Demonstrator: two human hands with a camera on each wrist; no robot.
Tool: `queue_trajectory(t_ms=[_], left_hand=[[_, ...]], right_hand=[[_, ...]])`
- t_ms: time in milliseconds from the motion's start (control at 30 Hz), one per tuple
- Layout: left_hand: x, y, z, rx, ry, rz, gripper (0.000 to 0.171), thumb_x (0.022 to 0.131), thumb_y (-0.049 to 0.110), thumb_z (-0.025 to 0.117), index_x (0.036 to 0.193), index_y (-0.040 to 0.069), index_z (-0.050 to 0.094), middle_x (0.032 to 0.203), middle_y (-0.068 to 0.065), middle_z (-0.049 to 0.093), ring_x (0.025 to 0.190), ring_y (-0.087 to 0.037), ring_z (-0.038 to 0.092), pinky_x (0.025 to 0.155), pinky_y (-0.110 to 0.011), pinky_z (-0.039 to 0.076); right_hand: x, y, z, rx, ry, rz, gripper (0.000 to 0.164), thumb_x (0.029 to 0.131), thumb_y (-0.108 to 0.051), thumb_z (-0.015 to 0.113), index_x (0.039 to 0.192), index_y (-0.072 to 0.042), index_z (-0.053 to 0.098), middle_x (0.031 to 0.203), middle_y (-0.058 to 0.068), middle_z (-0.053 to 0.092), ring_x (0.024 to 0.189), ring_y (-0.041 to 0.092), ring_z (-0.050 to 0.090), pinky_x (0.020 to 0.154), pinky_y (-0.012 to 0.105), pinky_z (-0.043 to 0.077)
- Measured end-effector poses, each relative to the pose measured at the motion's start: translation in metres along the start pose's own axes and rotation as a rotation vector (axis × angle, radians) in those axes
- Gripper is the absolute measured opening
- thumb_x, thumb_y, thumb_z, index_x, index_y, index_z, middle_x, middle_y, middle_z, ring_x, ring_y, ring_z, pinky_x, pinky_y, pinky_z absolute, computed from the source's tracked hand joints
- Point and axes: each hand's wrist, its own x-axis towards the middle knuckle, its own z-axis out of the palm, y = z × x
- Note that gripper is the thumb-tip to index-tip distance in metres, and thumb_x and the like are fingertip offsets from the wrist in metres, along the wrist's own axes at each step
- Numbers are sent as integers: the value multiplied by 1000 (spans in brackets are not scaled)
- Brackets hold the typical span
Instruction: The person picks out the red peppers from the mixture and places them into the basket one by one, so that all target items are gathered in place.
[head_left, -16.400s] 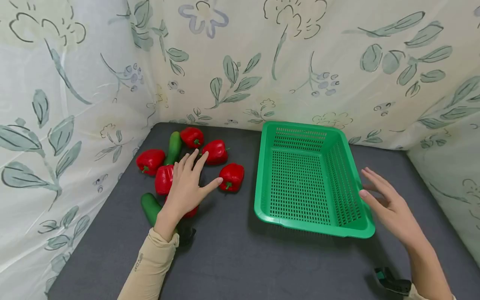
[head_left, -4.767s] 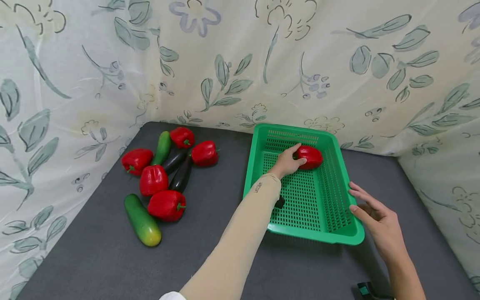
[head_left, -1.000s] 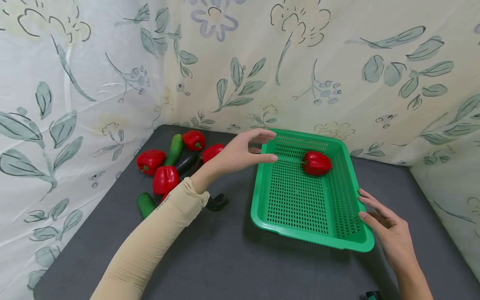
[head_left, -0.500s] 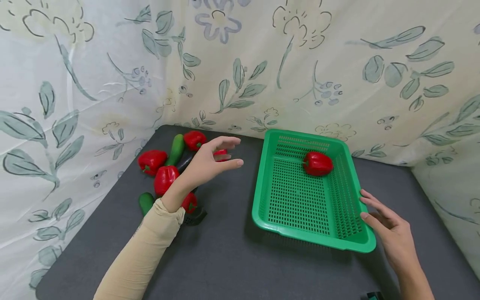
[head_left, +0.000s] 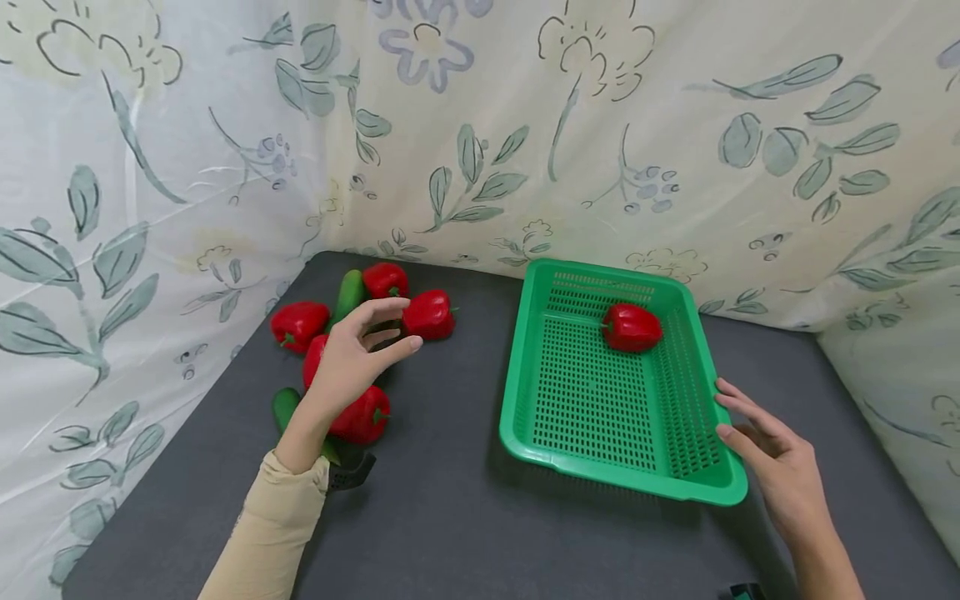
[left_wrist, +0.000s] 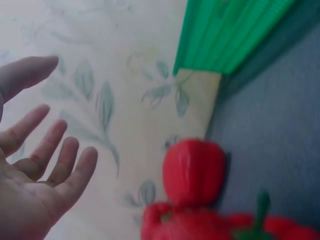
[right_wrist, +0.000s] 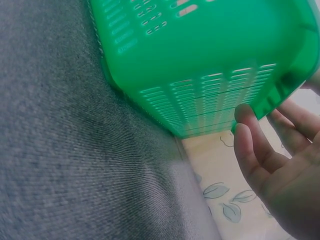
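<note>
My left hand hovers over a group of vegetables on the left, fingers loosely bent and holding nothing. Near its fingertips lies a red bell pepper; another red pepper sits beside the wrist. More red peppers and a cucumber are around it. A second cucumber is partly covered by the forearm, and the hand hides most of the dark eggplants. My right hand rests relaxed fingers against the right rim of a green plastic basket. Inside the basket lies one red pepper.
A dark grey table carries everything. Floral cloth hangs behind and along both sides, close to the basket's back edge. Black wrist devices show below the left hand and at the bottom right.
A red pepper went from the table into the basket and was let go. Since then my left hand has moved back left over the vegetables. The right hand stays at the basket's rim.
</note>
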Motion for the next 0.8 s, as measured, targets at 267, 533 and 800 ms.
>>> queue_trajectory(t_ms=[267, 533, 800], left_hand=[[-23, -23, -39, 134, 226, -15, 48, 87, 9, 76, 132, 5, 59, 127, -6, 57, 109, -21, 57, 89, -25, 50], [-33, -44, -68, 295, 379, -71, 52, 84, 15, 79, 132, 7, 59, 128, -9, 56, 109, -26, 52, 91, -29, 45], [-31, -57, -72, 341, 287, -202, 66, 86, 28, 77, 143, 10, 49, 133, -13, 50, 117, -30, 45, 91, -33, 46]], right_hand=[[1, -2, 4, -21, -4, 6, 45, 96, 2, 61, 140, 5, 50, 150, 5, 43, 118, 14, 53, 84, 16, 47], [2, -5, 4, -41, 4, 8, 45, 96, 1, 61, 139, 5, 51, 151, 5, 43, 123, 15, 50, 86, 16, 46], [2, -5, 1, -44, 7, 10, 45, 96, 1, 61, 140, 5, 50, 151, 6, 42, 119, 15, 53, 85, 17, 47]])
